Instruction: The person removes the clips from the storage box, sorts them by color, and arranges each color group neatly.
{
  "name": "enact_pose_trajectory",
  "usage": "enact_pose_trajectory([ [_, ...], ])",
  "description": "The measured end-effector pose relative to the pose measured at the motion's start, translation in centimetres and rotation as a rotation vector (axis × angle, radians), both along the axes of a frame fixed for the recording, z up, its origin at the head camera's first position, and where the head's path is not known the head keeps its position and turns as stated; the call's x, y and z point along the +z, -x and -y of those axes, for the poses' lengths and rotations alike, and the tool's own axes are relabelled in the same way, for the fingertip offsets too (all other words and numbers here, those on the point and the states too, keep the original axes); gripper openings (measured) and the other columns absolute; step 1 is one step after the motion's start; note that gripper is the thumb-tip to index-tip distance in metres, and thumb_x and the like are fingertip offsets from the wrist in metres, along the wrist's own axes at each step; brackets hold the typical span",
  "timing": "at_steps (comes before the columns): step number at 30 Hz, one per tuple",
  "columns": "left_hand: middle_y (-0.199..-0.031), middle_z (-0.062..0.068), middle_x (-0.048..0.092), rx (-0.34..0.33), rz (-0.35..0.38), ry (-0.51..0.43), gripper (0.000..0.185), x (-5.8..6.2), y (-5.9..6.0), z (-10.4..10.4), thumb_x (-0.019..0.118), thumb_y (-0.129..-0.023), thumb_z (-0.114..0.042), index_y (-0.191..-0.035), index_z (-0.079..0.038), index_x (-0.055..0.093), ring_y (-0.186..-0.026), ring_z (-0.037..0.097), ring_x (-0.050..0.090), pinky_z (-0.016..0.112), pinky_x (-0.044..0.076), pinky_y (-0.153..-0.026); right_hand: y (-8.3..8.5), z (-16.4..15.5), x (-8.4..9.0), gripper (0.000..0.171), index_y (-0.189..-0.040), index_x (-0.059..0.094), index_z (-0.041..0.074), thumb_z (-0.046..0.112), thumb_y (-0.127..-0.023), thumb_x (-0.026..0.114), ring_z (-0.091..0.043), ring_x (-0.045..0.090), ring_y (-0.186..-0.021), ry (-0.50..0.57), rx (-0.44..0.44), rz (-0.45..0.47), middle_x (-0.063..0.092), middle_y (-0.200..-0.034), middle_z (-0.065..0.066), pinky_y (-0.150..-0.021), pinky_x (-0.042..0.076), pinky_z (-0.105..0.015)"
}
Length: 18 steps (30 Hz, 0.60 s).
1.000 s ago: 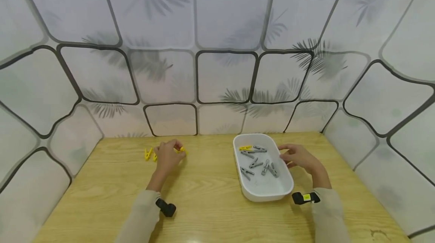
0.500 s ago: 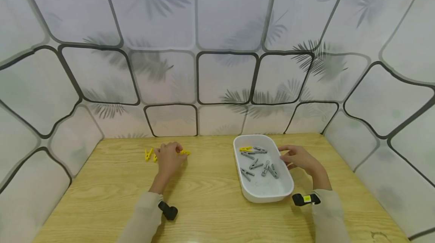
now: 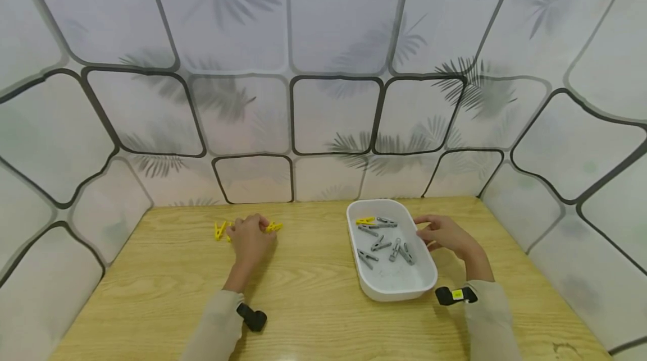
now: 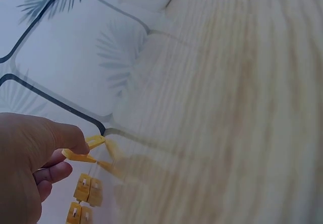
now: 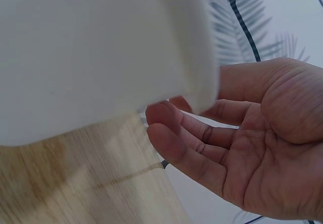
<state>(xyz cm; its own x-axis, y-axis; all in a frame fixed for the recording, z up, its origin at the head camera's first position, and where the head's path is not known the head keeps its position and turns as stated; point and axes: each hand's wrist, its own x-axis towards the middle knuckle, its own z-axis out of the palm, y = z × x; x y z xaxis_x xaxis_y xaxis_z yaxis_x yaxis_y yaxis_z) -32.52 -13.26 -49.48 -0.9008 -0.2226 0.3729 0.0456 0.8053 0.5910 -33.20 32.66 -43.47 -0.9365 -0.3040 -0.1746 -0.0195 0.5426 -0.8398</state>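
My left hand [image 3: 249, 243] is at the back left of the table, its thumb and fingers pinching a yellow clothespin [image 4: 83, 157]. That clothespin shows just right of the fingertips in the head view. Two more yellow clothespins stand in line beside it, one of them [image 3: 219, 230] in plain sight and the other partly covered by the hand. A white plastic tub [image 3: 399, 287] sits right of centre, holding several grey clothespins [image 3: 381, 244] and a yellow one. My right hand [image 3: 447, 236] grips the tub's right side, fingertips curled under its rim in the right wrist view.
The light wooden table [image 3: 303, 316] ends at a patterned wall covering [image 3: 328, 176] along the back and both sides. Bare wood lies between the left hand and the tub. Each wrist carries a small black camera [image 3: 251, 317].
My left hand has drawn slightly nearer the body, and more of the yellow clothespin shows at its fingertips. The right hand and the tub have stayed in place.
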Motion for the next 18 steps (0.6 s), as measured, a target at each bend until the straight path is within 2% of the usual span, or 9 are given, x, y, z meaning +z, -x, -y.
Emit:
enact_pose_trajectory([
  [9,-0.085,0.013,0.069,0.052,0.020,0.007,0.019,0.01,-0.36,-0.48,0.082,-0.077,-0.014,-0.085,-0.006,0.067,-0.091,0.040,0.055,0.061,0.027,-0.095,0.04,0.01,-0.18,0.049,-0.142,0.048,-0.010,0.015,-0.102,0.060,-0.019,0.067,-0.092,-0.013,-0.006,-0.012,0.068,-0.112,-0.024,-0.078,0.060,-0.042],
  [18,-0.083,0.013,0.068,0.083,0.066,0.040,0.013,-0.16,-0.44,-0.59,0.076,-0.077,-0.013,-0.077,-0.009,0.064,-0.092,0.040,0.057,0.063,0.028,-0.096,0.10,0.10,-0.10,0.046,-0.140,0.050,-0.011,0.012,-0.101,0.060,-0.016,0.066,-0.090,0.004,-0.005,-0.011,0.069,-0.108,-0.022,-0.077,0.060,-0.040],
])
